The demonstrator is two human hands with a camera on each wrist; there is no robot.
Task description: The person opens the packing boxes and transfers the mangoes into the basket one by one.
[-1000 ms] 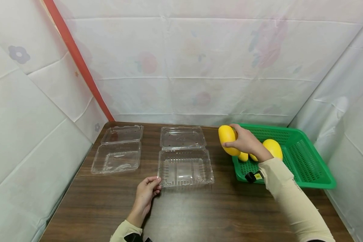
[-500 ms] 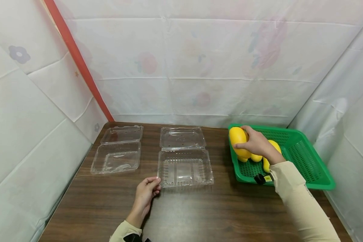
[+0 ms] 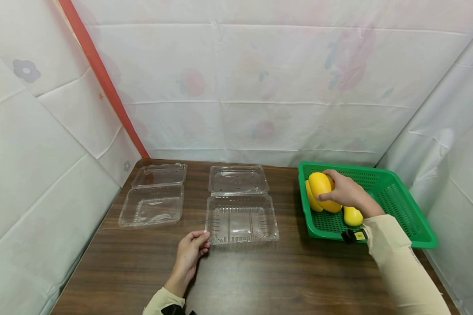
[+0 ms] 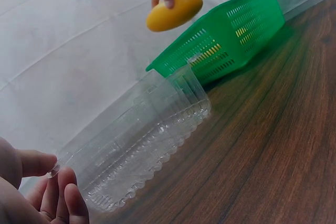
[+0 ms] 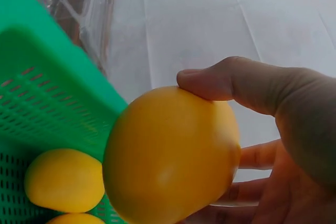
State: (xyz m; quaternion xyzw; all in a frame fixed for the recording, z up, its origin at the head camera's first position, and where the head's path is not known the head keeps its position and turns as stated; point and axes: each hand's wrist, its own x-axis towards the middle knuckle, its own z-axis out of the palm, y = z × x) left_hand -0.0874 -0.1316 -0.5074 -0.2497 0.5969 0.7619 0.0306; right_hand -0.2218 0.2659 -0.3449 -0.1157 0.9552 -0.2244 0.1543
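My left hand (image 3: 189, 256) pinches the near left corner of a clear plastic clamshell container (image 3: 241, 218), which lies with its lid folded back. Thumb and fingertips meet at its rim in the left wrist view. My right hand (image 3: 346, 192) grips a yellow mango (image 3: 319, 187), thumb on one side and fingers on the other. This mango is held above the left part of the green basket (image 3: 402, 205); the left wrist view has it higher than the rim. Below lie more yellow mangoes (image 3: 353, 217), partly hidden by the hand and the held mango.
A second clear clamshell container (image 3: 151, 205) lies with its lid folded back at the left of the brown wooden table (image 3: 236, 280). White patterned sheets (image 3: 228, 87) stand behind and at both sides. A red strip (image 3: 102, 74) runs down the left corner.
My right hand has moved right and slightly nearer with the mango, from the basket's left edge to over its inside. The left hand and both containers have stayed where they were.
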